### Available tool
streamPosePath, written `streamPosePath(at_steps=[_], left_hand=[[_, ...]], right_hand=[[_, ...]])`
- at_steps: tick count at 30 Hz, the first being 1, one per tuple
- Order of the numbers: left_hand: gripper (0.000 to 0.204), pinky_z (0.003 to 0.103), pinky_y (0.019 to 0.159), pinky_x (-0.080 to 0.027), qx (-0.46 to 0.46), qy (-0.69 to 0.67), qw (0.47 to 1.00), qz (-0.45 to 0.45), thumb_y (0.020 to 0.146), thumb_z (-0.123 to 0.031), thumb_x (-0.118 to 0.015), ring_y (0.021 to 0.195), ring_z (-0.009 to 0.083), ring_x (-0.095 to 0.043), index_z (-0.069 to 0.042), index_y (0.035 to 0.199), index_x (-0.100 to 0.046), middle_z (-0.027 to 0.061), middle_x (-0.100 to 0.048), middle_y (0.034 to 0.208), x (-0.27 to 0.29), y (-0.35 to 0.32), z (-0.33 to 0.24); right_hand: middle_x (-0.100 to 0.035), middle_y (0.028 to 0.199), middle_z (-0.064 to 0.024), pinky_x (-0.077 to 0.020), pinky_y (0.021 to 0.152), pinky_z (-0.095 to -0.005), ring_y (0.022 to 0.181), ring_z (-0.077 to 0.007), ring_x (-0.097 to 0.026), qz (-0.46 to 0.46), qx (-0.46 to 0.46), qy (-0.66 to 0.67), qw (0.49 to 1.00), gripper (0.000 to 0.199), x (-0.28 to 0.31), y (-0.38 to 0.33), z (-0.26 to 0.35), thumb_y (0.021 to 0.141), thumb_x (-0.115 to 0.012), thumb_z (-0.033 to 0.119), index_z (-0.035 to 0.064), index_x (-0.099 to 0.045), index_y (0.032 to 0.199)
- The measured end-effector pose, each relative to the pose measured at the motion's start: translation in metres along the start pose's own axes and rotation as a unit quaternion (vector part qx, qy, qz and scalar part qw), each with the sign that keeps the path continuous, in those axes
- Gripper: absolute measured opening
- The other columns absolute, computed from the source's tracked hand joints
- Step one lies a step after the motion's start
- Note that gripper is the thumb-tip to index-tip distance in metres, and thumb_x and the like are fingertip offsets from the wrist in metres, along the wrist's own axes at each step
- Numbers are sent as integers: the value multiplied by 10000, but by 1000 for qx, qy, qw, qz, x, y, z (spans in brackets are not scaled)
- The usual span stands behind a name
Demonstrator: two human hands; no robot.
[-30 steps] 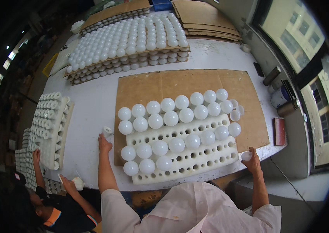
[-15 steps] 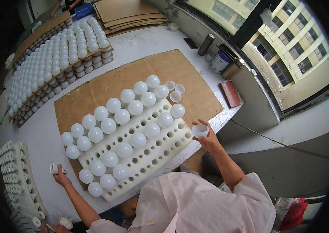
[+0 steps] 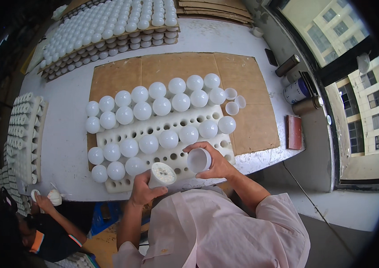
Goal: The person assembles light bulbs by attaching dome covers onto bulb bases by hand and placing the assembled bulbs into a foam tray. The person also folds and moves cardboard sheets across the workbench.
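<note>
Now the table's [image 3: 64, 147] near edge runs along the lower middle of the frame, and both hands work just over it, below the white foam tray [image 3: 162, 134]. Bare tabletop lies left of the tray, between it and a rack of white bases [image 3: 24, 134] at the left edge. Cardboard [image 3: 252, 120] shows open to the right of the tray, with two loose cups [image 3: 235, 102] on it. More globes are stacked on trays [image 3: 109, 27] at the top of the frame. Cans [image 3: 296, 91] and a red block [image 3: 294, 131] sit along the right side of the table, by the window.

The left hand [image 3: 142, 190] comes up from the lower edge, forearm nearly vertical, fingers closed around a lamp base [image 3: 161, 174]. Its round flat face tilts up toward the camera; its long axis leans up and right.

The right hand [image 3: 216, 163] reaches in from the lower right, wrist bent leftward, fingers wrapped around a white globe [image 3: 198, 160]. The globe's open mouth faces left and slightly down, toward the base, just beside it; whether they touch I cannot tell.

At the lower left, another person's hands [image 3: 46, 198] hold small white parts below the table edge.
</note>
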State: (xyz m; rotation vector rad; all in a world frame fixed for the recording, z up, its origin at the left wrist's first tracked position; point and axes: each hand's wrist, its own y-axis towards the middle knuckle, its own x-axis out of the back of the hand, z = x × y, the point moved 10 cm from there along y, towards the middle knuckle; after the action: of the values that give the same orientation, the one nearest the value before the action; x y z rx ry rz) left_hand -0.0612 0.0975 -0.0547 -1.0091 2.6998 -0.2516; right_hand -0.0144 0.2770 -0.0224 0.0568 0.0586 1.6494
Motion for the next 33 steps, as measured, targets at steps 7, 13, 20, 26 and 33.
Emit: streamPosePath(at_steps=[7,13,20,26,33], left_hand=[[475,263,756,-473,0,-9,999,53,681,-193,-785,821,107,-573,58,1037,-595,62,-639,913,-39,8,-8],[498,255,774,-460,18,11,998,60,674,-210,-800,843,106,-561,53,1045,-598,50,-632,931,-42,4,-2],[474,266,741,-467,44,66,994,72,681,-224,-788,812,109,-572,32,1039,-613,50,-638,901,-39,-1,7],[475,269,710,-473,74,155,982,81,656,-257,-796,775,113,-578,37,989,-631,68,-646,855,-37,-2,1],[412,257,646,-484,81,130,985,75,656,-222,-799,731,101,-591,51,923,-643,63,-651,811,-29,-8,11]], right_hand=[[-522,1214,-77,-355,1001,-366,1148,-219,-479,51,-26,-63,996,779,-14,-5,-3,571,-777,142,77,-431,1266],[-531,1171,-81,-379,971,-365,1102,-221,-499,73,-25,-74,994,778,-24,-11,-4,574,-775,148,74,-433,1269],[-527,1131,-129,-420,922,-371,1069,-292,-519,106,16,-153,982,789,-38,-10,12,590,-793,159,57,-421,1278],[-508,1139,-180,-472,850,-413,991,-356,-555,155,-24,-264,952,792,-63,-8,12,605,-788,173,15,-392,1272],[-513,1095,-173,-482,827,-415,978,-347,-556,154,53,-250,955,728,-82,-6,15,623,-783,151,8,-421,1238]])
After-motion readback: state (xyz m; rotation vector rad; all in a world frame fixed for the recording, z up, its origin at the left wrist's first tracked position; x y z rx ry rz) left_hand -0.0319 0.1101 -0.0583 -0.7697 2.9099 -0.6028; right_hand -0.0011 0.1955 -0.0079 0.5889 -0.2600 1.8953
